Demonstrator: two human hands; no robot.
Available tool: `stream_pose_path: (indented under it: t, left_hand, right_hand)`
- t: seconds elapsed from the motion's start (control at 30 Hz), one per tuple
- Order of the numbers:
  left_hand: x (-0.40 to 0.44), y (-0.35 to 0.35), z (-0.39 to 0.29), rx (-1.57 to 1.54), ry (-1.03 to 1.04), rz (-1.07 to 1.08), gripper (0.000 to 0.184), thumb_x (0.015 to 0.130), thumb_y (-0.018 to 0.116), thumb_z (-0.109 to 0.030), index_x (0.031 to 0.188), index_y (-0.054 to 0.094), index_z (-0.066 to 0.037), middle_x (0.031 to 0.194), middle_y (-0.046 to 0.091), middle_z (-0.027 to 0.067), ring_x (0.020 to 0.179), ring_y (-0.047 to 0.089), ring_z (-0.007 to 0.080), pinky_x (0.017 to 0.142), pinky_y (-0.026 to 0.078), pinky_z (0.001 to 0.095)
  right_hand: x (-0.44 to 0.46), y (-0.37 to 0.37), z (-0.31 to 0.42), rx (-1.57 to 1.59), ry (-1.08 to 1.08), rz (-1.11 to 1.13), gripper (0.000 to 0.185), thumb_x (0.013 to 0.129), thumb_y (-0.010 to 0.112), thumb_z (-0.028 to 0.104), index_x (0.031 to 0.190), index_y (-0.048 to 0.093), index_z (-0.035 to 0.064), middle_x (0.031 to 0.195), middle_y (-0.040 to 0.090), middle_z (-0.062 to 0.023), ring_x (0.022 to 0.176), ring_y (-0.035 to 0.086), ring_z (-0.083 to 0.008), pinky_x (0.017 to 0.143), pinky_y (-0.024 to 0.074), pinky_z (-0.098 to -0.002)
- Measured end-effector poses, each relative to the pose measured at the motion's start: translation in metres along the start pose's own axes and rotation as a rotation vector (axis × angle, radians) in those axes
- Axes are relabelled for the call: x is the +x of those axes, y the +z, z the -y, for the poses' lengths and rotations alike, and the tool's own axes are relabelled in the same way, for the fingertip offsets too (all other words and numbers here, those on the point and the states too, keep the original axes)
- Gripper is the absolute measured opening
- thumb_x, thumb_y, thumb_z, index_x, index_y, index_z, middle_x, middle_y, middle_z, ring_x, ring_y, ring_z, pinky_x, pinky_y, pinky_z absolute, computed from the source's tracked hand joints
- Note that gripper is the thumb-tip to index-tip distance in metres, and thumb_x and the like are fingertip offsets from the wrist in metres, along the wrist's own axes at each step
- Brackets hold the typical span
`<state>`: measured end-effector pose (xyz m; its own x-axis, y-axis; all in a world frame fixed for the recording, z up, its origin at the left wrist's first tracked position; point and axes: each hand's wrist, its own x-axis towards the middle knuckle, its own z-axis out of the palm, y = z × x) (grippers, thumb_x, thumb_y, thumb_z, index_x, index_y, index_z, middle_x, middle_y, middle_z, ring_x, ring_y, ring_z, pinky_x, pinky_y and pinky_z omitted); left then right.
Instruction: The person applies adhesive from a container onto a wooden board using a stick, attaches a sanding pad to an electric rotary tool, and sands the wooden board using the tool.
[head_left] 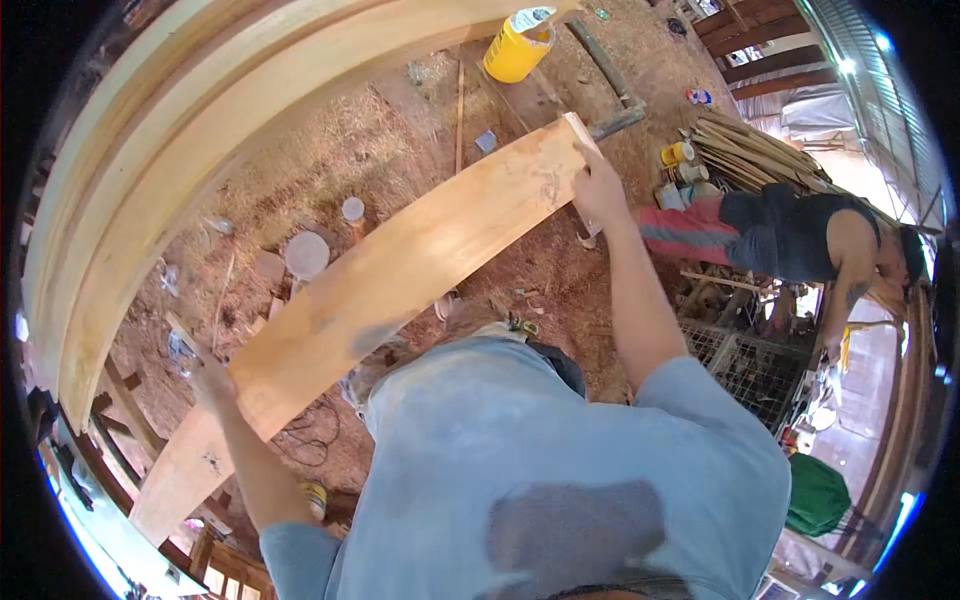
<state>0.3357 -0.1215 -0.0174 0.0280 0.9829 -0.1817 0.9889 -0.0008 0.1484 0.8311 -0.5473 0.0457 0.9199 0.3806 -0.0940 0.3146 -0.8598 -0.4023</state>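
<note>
A long, wide wooden board (400, 265) lies diagonally in front of my body, from the lower left to the upper centre. My right hand (600, 190) grips its upper right end, fingers over the edge. Near its lower left part, my left hand (210, 380) is at the board's far edge. A thin, light piece (180, 328) sticks out past the left fingers; how they hold it is unclear.
Long curved planks (200, 120) stretch across the upper left. Beyond the board are a yellow bucket (514, 55) and a round white lid (307, 255). A co-worker (790, 235) bends at the right, near stacked wood strips (750, 150) and a metal crate (745, 365).
</note>
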Motion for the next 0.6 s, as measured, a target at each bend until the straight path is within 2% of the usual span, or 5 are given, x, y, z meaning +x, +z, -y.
stream_pose_path:
  t: [0.17, 0.23, 0.3, 0.43, 0.6]
  left_hand:
    - [0.028, 0.022, 0.036, -0.109, 0.021, -0.013, 0.062, 0.096, 0.037, -0.053, 0.103, 0.069, -0.001, 0.1, 0.069, 0.0223, 0.097, 0.063, 0.0424, 0.085, 0.045, 0.0522]
    - [0.025, 0.023, 0.036, -0.176, -0.014, 0.037, 0.062, 0.096, 0.039, -0.054, 0.101, 0.069, 0.0, 0.097, 0.069, 0.0221, 0.095, 0.063, 0.0404, 0.083, 0.044, 0.051]
    - [0.028, 0.026, 0.038, -0.179, 0.027, -0.097, 0.061, 0.095, 0.041, -0.053, 0.097, 0.069, 0.001, 0.095, 0.069, 0.0215, 0.093, 0.064, 0.0379, 0.081, 0.045, 0.0487]
    - [0.024, 0.019, 0.033, -0.243, -0.023, -0.044, 0.061, 0.095, 0.043, -0.052, 0.097, 0.07, 0.002, 0.092, 0.069, 0.0212, 0.089, 0.064, 0.0367, 0.08, 0.045, 0.0463]
    - [0.043, 0.032, 0.058, -0.243, 0.049, -0.035, 0.061, 0.096, 0.044, -0.053, 0.103, 0.069, 0.002, 0.092, 0.069, 0.0213, 0.087, 0.062, 0.0364, 0.081, 0.045, 0.0453]
  right_hand:
    - [0.075, 0.032, -0.027, -0.297, -0.024, 0.057, 0.061, 0.086, 0.049, 0.016, 0.146, 0.039, 0.0226, 0.125, 0.051, -0.0314, 0.114, 0.055, -0.0452, 0.097, 0.0439, -0.0502]
    - [0.083, 0.031, -0.01, -0.351, 0.095, 0.192, 0.068, 0.087, 0.049, 0.018, 0.15, 0.029, 0.0328, 0.133, 0.043, -0.029, 0.121, 0.049, -0.0477, 0.1, 0.0395, -0.0562]
    - [0.083, 0.031, -0.005, -0.377, 0.138, 0.21, 0.068, 0.087, 0.048, 0.018, 0.15, 0.03, 0.035, 0.134, 0.043, -0.0272, 0.122, 0.048, -0.0467, 0.101, 0.0382, -0.0563]
    - [0.073, 0.025, -0.016, -0.482, 0.132, 0.18, 0.072, 0.085, 0.047, 0.014, 0.149, 0.029, 0.0424, 0.129, 0.051, -0.0258, 0.119, 0.053, -0.0454, 0.098, 0.0413, -0.0579]
    - [0.047, 0.01, -0.039, -0.52, 0.176, 0.291, 0.069, 0.086, 0.049, 0.018, 0.148, 0.029, 0.0433, 0.129, 0.051, -0.0221, 0.121, 0.051, -0.0435, 0.099, 0.0392, -0.0581]
